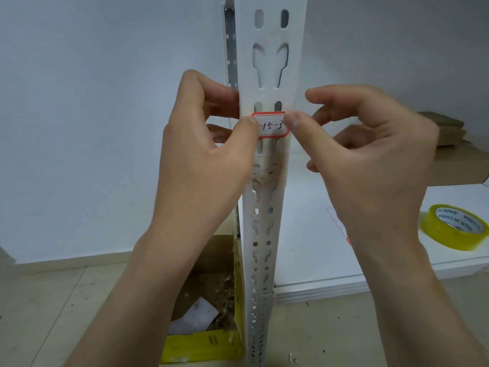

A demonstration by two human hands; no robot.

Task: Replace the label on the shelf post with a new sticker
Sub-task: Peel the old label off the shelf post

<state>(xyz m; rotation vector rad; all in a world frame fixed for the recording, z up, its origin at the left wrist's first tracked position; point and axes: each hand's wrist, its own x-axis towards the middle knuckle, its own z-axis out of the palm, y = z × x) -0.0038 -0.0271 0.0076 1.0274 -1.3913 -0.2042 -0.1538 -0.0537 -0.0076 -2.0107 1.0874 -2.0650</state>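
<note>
Both thumbs, left hand (209, 144) and right hand (370, 149), press the new sticker (271, 125) onto the shelf post (264, 207); smoothing likely remains.

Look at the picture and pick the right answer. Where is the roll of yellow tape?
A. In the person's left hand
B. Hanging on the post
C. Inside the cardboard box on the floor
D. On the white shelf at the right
D: the roll of yellow tape lies flat on the white shelf, right of the post, and neither hand touches it.
</note>
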